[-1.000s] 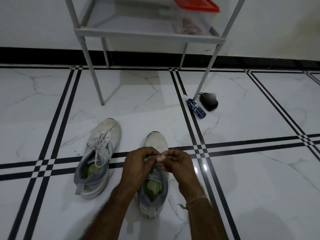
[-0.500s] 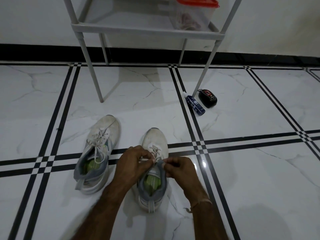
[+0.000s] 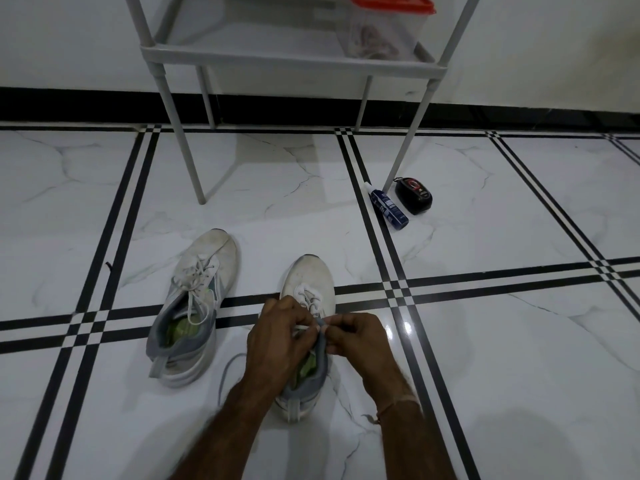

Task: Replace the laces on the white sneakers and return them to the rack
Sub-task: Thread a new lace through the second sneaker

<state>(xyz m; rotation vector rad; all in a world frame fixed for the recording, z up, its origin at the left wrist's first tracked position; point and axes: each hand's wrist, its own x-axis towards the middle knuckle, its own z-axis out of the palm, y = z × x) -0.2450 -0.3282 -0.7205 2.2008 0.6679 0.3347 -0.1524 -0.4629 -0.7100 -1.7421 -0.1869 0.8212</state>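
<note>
Sneaker (image 3: 308, 282), on floor (image 3: 485, 341) before rack (image 3: 287, 57): left hand (image 3: 277, 337) and right hand (image 3: 360, 341) both pinch lace (image 3: 304, 328) at its top. Advised: keep lace flat, untwisted, tension both sides evenly.

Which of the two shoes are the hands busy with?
The sneaker nearer the blue bottle: the left hand and right hand pinch its lace. The other sneaker lies untouched beside it.

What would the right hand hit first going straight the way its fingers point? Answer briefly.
Probably the left hand: the right hand points leftward at it, both pinching the lace over the sneaker.
</note>
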